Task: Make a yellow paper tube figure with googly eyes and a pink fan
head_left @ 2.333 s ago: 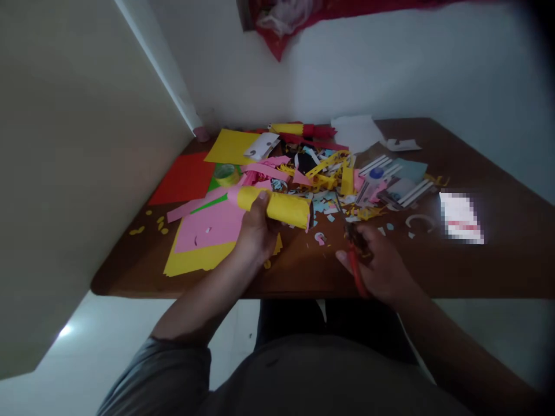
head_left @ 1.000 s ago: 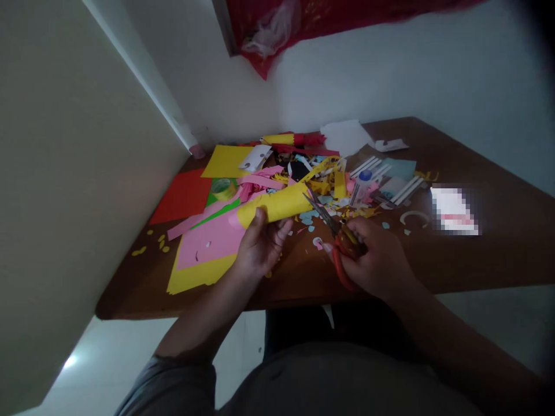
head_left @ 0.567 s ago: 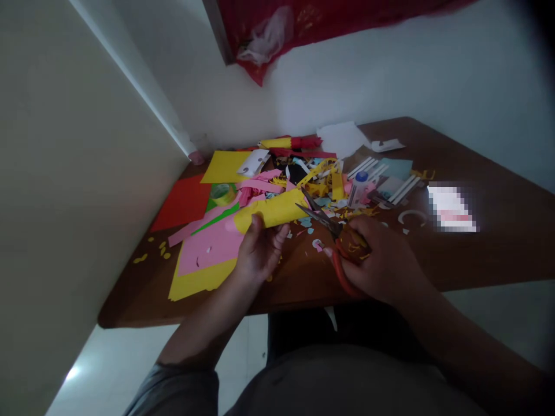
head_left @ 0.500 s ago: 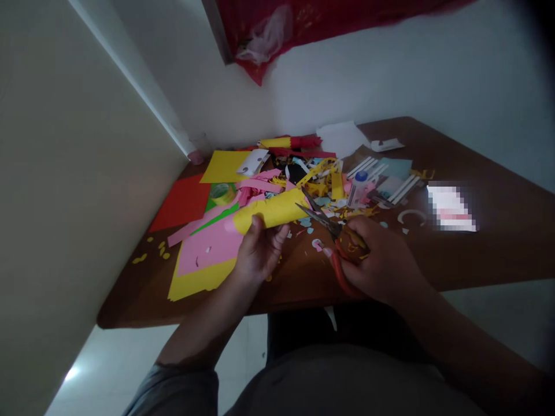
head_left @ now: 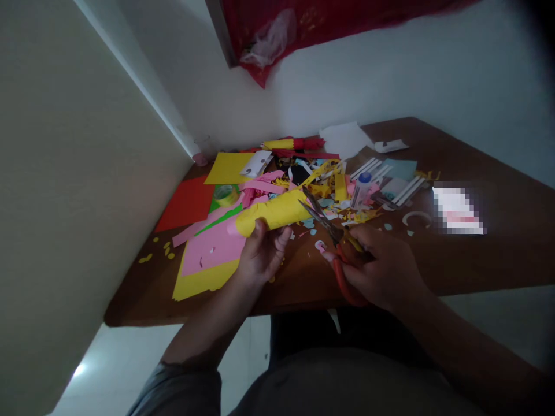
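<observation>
My left hand point(head_left: 262, 251) is closed around a yellow paper roll point(head_left: 277, 211), thumb in front and fingers beneath. Pink paper shows at both ends of this tube. Gripped by its orange handles in my right hand point(head_left: 381, 263) is a pair of scissors point(head_left: 332, 228). The blades are parted and lie by the roll's right end; I cannot tell whether they touch it. Under the roll's left end lies a pink sheet point(head_left: 212, 252) on top of a yellow sheet point(head_left: 195, 281).
Paper scraps point(head_left: 303, 173) heap up behind the roll on the brown table point(head_left: 481, 260). Tape point(head_left: 225, 195) and a red sheet point(head_left: 186, 202) are to the left. A glue bottle point(head_left: 361, 189) stands on the right, with a blurred bright rectangle point(head_left: 459, 211) farther over. A red-and-yellow paper roll point(head_left: 280, 144) lies by the wall.
The whole view has shifted slightly to the right. Both hands keep hold of the roll and the scissors, with little movement between them.
</observation>
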### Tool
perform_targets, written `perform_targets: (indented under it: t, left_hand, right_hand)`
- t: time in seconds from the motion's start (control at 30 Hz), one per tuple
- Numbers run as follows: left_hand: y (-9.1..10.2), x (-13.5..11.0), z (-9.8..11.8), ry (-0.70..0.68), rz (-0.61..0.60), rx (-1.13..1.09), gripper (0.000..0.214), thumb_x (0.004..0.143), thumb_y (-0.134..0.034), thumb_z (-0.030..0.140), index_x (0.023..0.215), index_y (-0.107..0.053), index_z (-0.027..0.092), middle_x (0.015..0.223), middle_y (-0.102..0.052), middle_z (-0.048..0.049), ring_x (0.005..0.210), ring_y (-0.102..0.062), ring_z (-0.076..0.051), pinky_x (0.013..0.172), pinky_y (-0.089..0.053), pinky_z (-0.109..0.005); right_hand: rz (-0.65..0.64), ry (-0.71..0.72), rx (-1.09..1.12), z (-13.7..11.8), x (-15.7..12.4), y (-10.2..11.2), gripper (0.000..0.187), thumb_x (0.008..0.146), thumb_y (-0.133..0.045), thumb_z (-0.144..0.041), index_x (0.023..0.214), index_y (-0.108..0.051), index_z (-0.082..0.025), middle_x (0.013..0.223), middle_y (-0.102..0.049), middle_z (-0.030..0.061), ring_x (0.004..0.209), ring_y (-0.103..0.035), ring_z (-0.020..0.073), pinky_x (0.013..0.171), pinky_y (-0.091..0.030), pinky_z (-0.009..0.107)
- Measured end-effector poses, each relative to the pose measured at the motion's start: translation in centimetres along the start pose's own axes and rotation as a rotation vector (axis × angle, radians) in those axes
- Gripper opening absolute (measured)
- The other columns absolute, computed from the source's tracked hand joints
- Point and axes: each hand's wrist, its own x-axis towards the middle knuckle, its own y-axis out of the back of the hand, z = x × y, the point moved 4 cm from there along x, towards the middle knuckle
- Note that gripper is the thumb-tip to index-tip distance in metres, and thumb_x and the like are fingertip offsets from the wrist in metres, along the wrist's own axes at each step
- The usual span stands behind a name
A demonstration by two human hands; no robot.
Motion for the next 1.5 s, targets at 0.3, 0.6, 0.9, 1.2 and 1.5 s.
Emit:
perform_targets:
  t: [0.3,0.6,0.9,1.2,1.5]
  left_hand:
    - [1.1,0.2,0.0,-0.010,-0.030,0.076,0.073,0.101,-0.093,0.041,0.167,-0.063,0.036,0.138,-0.087,-0.0037,0.107,-0.088,-0.018,0.086,-0.070,-0.019]
    - [1.5,0.1,0.1,-0.034,-0.110,0.081,0.078,0.080,-0.110,0.043,0.149,-0.077,0.033,0.139,-0.087,-0.0051,0.113,-0.088,-0.022,0.090,-0.072,-0.022]
    - [1.8,0.5,0.1,0.008,-0.070,0.057,0.053,0.096,-0.097,0.041,0.145,-0.079,0.032,0.134,-0.089,-0.0030,0.106,-0.088,-0.017,0.087,-0.072,-0.018]
    - [2.6,0.3,0.0,-0.012,-0.085,0.128,0.076,0.091,-0.102,0.044,0.159,-0.071,0.035,0.146,-0.084,-0.0059,0.127,-0.084,-0.024,0.097,-0.071,-0.025]
    - [1.8,0.2,0.1,-0.031,-0.116,0.073,0.077,0.082,-0.108,0.041,0.151,-0.076,0.032,0.135,-0.088,-0.0039,0.111,-0.087,-0.019,0.089,-0.071,-0.019]
  right_hand:
    - [-0.031,-0.069,0.042,-0.1,-0.2,0.1,0.046,0.090,-0.088,-0.056,0.079,-0.055,-0.026,0.065,-0.056,-0.0033,0.058,-0.051,0.0148,0.059,-0.037,0.031]
    - [-0.077,-0.100,0.165,-0.2,-0.2,0.3,0.045,0.086,-0.088,-0.054,0.080,-0.053,-0.027,0.062,-0.054,-0.0059,0.056,-0.047,0.0140,0.056,-0.036,0.030]
    - [-0.076,-0.100,0.161,-0.5,0.1,0.2,0.048,0.089,-0.087,-0.059,0.073,-0.057,-0.026,0.059,-0.053,-0.0050,0.055,-0.045,0.0139,0.059,-0.035,0.030]
    - [-0.150,-0.138,0.214,-0.5,-0.1,0.4,0.041,0.086,-0.086,-0.050,0.078,-0.053,-0.027,0.060,-0.054,-0.0057,0.054,-0.048,0.0138,0.054,-0.035,0.029]
    - [-0.075,-0.100,0.119,-0.6,-0.2,0.7,0.042,0.088,-0.089,-0.054,0.077,-0.061,-0.024,0.063,-0.059,-0.0042,0.057,-0.048,0.0131,0.058,-0.037,0.028]
